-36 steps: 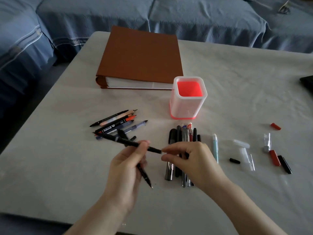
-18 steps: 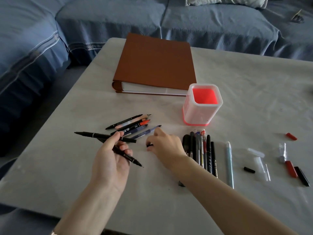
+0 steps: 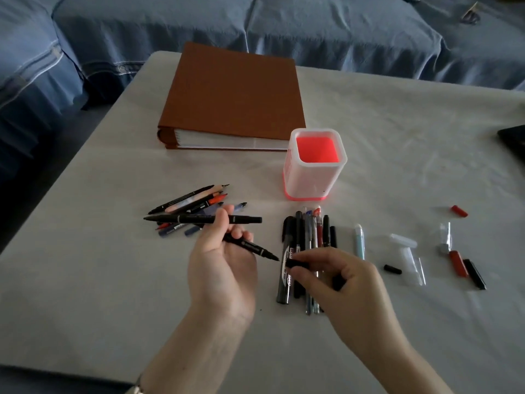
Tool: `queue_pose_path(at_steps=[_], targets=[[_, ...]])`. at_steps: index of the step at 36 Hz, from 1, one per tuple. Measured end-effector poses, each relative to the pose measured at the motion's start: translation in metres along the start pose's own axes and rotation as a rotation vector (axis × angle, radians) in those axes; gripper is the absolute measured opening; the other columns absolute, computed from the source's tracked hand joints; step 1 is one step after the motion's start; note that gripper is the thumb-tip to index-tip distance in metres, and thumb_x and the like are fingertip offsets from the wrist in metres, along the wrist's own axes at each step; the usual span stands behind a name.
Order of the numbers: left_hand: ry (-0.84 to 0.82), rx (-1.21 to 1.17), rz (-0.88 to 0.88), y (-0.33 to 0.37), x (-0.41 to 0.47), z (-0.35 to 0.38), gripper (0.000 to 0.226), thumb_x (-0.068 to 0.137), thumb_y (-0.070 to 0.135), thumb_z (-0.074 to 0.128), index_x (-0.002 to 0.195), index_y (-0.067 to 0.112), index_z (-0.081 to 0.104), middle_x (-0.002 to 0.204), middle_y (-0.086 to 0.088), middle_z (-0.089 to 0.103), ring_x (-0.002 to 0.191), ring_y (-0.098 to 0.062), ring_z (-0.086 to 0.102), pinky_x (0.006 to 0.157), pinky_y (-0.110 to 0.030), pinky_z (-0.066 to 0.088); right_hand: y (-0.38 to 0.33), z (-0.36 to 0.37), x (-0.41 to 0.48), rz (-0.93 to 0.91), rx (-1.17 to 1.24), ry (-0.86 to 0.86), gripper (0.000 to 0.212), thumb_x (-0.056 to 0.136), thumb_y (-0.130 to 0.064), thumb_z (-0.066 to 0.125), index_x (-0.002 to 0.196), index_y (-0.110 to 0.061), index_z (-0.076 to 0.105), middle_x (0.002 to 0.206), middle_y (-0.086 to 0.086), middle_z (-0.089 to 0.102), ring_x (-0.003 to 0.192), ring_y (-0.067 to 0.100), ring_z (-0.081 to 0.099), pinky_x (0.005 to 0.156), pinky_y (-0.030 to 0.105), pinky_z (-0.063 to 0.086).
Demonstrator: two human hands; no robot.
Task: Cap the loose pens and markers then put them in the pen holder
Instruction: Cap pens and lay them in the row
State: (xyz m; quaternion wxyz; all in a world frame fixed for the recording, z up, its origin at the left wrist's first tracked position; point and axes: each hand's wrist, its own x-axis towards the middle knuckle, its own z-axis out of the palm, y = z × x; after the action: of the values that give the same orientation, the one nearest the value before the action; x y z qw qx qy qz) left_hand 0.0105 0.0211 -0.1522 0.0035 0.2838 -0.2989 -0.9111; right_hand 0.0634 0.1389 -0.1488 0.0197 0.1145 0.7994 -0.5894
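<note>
My left hand [image 3: 224,260] holds two black markers: one capped marker [image 3: 199,219] lying level across my fingers, and an uncapped marker [image 3: 251,248] with its tip pointing right. My right hand [image 3: 338,282] pinches a small black cap [image 3: 295,263] just right of that tip, not touching it. The white pen holder [image 3: 314,182] with a red inside stands behind, upright. A pile of loose pens [image 3: 196,204] lies at the left. A row of pens [image 3: 308,231] lies under my right hand. Loose caps [image 3: 460,263] are scattered at the right.
A brown binder [image 3: 233,95] lies closed behind the holder on the white table [image 3: 85,280]. A blue sofa [image 3: 312,29] runs along the far edge. A pale blue pen [image 3: 359,241] and a short black cap [image 3: 392,269] lie apart. A dark object [image 3: 514,137] sits at the right edge.
My right hand picked a black cap off the table near the left pile and brought it to the tip of the uncapped marker. My left hand shifted right with both markers.
</note>
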Motion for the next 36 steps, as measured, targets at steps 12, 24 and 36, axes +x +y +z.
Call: queue_pose_path(at_steps=[12,24,36], targets=[[-0.057,0.031,0.005,-0.018,-0.013,0.009,0.017,0.092,0.016,0.044,0.081,0.014,0.056,0.063,0.006,0.041,0.052,-0.005,0.040,0.063,-0.018,0.035,0.010,0.004,-0.004,0.004,0.085,0.072,0.014,0.073,-0.017,0.073,0.073,-0.030,0.069,0.067,-0.015,0.072,0.046,0.006,0.033,0.045,0.012,0.032],[-0.224,0.120,-0.026,-0.021,-0.025,0.010,0.020,0.085,0.022,0.045,0.067,0.014,0.047,0.059,0.000,0.043,0.043,-0.008,0.052,0.042,-0.010,0.043,0.012,-0.003,0.000,-0.135,-0.132,0.113,0.019,0.084,-0.024,0.062,0.066,-0.029,0.065,0.049,-0.023,0.058,0.038,0.004,0.044,0.041,0.009,0.028],[-0.270,0.297,-0.080,-0.029,-0.017,0.000,0.020,0.087,0.023,0.046,0.069,0.017,0.052,0.064,0.005,0.048,0.057,-0.007,0.052,0.056,-0.017,0.046,0.022,-0.005,0.004,-0.019,-0.094,-0.034,0.017,0.079,-0.024,0.068,0.071,-0.038,0.065,0.051,-0.022,0.058,0.045,0.006,0.045,0.044,0.012,0.032]])
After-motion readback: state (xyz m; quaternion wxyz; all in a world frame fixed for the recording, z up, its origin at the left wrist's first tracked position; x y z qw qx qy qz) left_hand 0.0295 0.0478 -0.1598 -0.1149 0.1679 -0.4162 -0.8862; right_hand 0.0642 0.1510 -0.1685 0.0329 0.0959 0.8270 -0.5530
